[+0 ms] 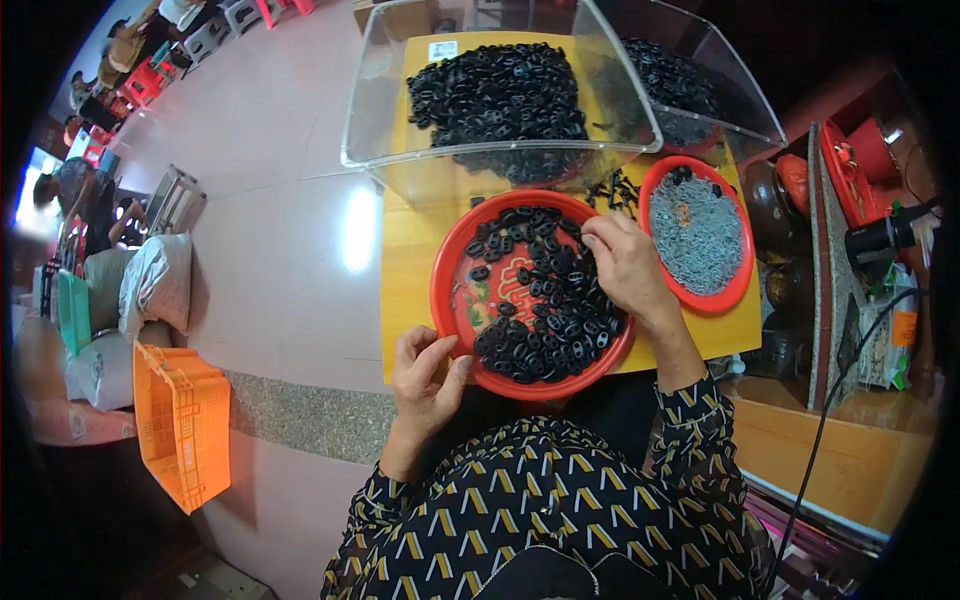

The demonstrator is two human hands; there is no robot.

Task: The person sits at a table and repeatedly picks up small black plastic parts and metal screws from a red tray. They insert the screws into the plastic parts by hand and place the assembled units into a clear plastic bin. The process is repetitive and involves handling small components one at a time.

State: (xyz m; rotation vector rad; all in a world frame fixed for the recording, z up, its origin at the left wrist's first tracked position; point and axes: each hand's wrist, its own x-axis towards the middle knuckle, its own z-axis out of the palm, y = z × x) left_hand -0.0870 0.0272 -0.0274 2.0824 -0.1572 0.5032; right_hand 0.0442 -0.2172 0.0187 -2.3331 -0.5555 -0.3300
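Hands work over a red round tray (447, 300) set at the near edge of a yellow surface (405, 290). The tray holds a heap of small black plastic parts (550, 305), massed toward its right half, which leaves the left half bare.

The right hand (628, 265) lies across the heap with its fingers curled down into the parts at the tray's upper right rim, apparently pinching one or more; exactly what it grips cannot be told. The left hand (428, 372) rests at the tray's lower left rim, thumb and fingers drawn narrow; whether a part sits between them cannot be told.

A second, smaller red tray (742, 290) stands just beside the first on the right and carries small grey metal pieces (698, 232), placed within reach of the right hand. Behind both trays, two clear plastic bins (372, 120) hold further black parts in bulk.

An orange crate (182, 420) and filled sacks (155, 285) stand on the floor to the left, well apart from the surface.
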